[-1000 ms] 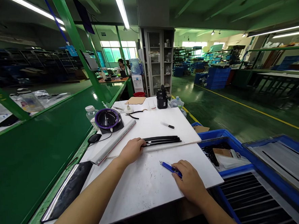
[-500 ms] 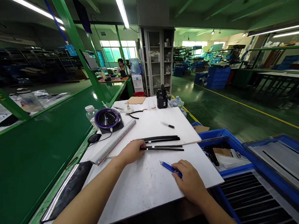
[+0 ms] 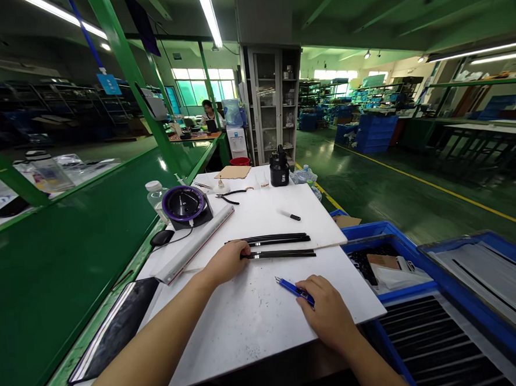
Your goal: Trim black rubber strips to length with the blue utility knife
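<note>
My left hand (image 3: 228,261) is closed around the left ends of a pair of slim black strips (image 3: 283,254), which point right over the white tabletop. Just beyond them lies another small group of black strips (image 3: 278,238) on a white board (image 3: 268,215). In my right hand (image 3: 328,305), near the front right of the table, is a blue handheld tool (image 3: 292,290) with a metal tip. The tip points up and left, apart from the strips. My right palm hides the tool's rear end.
A black-handled knife (image 3: 289,215), pliers (image 3: 234,195) and a black flask (image 3: 279,169) are on the board. A long pale bar (image 3: 197,243) and a round purple-rimmed fan (image 3: 184,204) stand left. Blue crates (image 3: 376,232) are at the right. A person (image 3: 209,114) sits far back.
The pair of strips in my left hand has come together; their right ends were spread apart before. My right hand and the blue tool have hardly moved.
</note>
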`<state>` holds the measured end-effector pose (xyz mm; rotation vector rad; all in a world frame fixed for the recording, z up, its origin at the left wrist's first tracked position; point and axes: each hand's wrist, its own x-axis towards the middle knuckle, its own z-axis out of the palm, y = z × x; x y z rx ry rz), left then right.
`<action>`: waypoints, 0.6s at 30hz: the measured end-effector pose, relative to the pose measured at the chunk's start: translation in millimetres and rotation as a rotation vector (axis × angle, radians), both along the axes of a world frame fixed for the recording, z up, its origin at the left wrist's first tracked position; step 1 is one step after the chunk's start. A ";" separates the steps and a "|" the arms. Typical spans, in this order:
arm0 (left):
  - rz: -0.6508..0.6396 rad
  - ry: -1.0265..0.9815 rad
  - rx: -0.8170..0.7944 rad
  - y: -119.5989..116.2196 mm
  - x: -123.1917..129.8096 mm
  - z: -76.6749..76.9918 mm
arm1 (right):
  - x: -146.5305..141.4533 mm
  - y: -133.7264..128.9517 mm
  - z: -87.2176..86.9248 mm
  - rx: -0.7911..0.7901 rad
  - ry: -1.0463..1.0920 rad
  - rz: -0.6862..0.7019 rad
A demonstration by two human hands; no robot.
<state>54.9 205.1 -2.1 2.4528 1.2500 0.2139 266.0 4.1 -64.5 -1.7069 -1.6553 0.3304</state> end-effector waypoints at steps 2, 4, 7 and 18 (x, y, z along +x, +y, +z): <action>0.023 -0.006 -0.010 -0.7 0.3 0.9 | 0.0 0.1 -0.2 0.001 0.001 -0.001; 0.041 -0.013 -0.017 -1.1 0.3 1.2 | 0.0 0.3 -0.3 0.003 0.000 -0.001; 0.050 -0.029 -0.016 -1.4 0.1 0.5 | 0.3 0.5 -0.3 0.006 -0.004 -0.001; 0.049 -0.062 -0.018 0.0 -0.4 -2.7 | 0.5 0.0 0.4 -0.002 -0.012 0.002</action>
